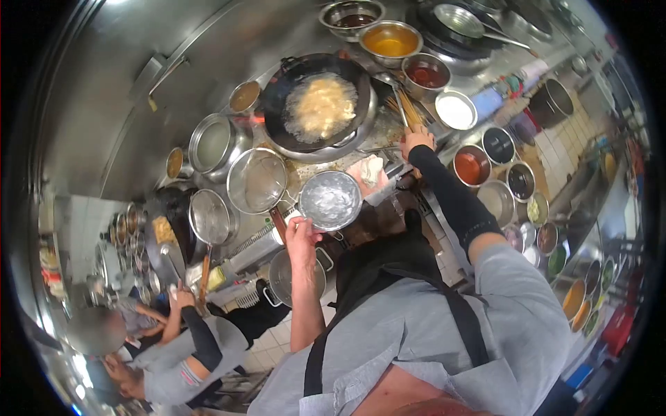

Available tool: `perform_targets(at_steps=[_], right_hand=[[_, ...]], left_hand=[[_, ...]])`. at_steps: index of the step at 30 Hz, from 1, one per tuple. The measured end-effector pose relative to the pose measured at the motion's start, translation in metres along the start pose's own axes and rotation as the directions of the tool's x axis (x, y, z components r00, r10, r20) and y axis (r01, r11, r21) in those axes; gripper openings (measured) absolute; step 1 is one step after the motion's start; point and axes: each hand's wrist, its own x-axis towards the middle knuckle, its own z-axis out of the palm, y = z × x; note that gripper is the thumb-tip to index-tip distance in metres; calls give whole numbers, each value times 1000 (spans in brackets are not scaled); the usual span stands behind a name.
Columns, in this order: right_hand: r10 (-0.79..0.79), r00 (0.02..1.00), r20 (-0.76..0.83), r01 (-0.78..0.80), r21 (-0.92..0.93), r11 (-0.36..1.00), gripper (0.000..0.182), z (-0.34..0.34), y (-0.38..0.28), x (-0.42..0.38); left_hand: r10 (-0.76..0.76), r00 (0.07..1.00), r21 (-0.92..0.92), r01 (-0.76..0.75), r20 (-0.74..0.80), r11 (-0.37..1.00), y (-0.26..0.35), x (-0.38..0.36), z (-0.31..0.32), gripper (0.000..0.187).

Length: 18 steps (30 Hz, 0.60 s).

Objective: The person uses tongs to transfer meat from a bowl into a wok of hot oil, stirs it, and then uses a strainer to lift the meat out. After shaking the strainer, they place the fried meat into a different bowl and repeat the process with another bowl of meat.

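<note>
My left hand (pixel 302 234) is closed on the rim of a round metal bowl (pixel 331 201), whose inside is streaked with a whitish coating. My right hand (pixel 417 139) grips the handle end of a metal ladle (pixel 398 93), with its head toward the back beside the wok. A bundle of thin bamboo sticks (pixel 411 109), like a wok brush, lies against the same hand. In the black wok (pixel 276 114), pale golden food (pixel 323 104) bubbles in oil. A crumpled white cloth (pixel 372 173) lies between the bowl and my right hand.
Two strainers (pixel 257 182) (pixel 209 216) lie left of the bowl. A pot (pixel 211 143) stands beside the wok. Sauce bowls (pixel 390 43) line the back; several containers (pixel 472 165) stand at right. Another person (pixel 198 347) works at a second wok, lower left.
</note>
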Motion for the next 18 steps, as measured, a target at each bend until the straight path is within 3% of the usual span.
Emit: perform_targets(at_steps=[2,3,4,5,6,7,8,10,14,16,18], right_hand=[[-21,930,-367,72,126,989,34,-15,-1,-38],[41,952,-303,64,328,943,32,-4,11,-62],[40,987,-158,28,410,912,32,2,25,-93],[121,992,-23,-98,441,892,30,0,33,-137],[132,990,-42,-105,396,912,26,25,49,-180],[141,974,176,-203,412,888,25,17,59,-221],[212,950,227,-272,276,922,26,72,89,-268],[239,874,424,-416,395,819,29,50,105,-349],[343,731,590,-547,206,811,35,19,125,-461],[475,605,639,-732,211,648,38,36,136,-506],[530,591,608,-778,257,573,40,36,138,-540]], left_hand=[[-58,997,-51,61,48,997,-11,-6,7,13],[-86,995,-52,88,52,995,-17,-9,14,13],[-120,991,-51,123,56,991,-21,-16,20,13],[-159,985,-20,161,74,987,-30,-20,25,13],[-196,976,9,196,95,981,-40,-22,31,13],[-232,965,40,229,120,973,-51,-23,38,14],[-275,948,78,265,161,961,-64,-24,45,13],[-374,894,184,335,248,924,-88,-26,61,13],[-527,730,460,323,436,827,-126,-46,123,11],[-581,643,592,236,499,770,-149,-62,160,13],[-621,548,671,140,560,728,-175,-86,195,14]])
